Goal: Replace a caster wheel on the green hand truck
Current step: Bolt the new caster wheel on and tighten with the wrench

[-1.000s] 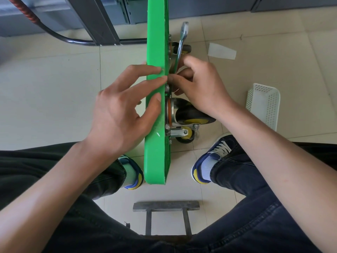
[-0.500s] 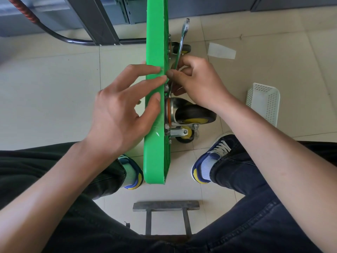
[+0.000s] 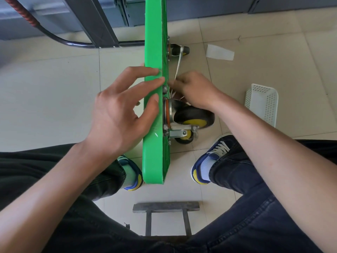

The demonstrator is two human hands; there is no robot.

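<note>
Seen from the head camera, a seated person steadies the green hand truck (image 3: 154,106), whose platform stands on its edge on the tiled floor (image 3: 51,92) between the person's two shoes. The left hand (image 3: 120,114) rests over the platform's upper edge, its fingers spread and fairly straight against the green plastic. The right hand (image 3: 196,90) is on the wheel side, its fingers curled around a slim metal wrench (image 3: 177,64) that angles away toward the far wheel; the wrench's near end is hidden by the fingers. Just below that hand, a caster wheel (image 3: 193,117) with a black tyre and yellow hub juts from the platform's underside. A white perforated basket (image 3: 262,105) sits on the floor to the right.
</note>
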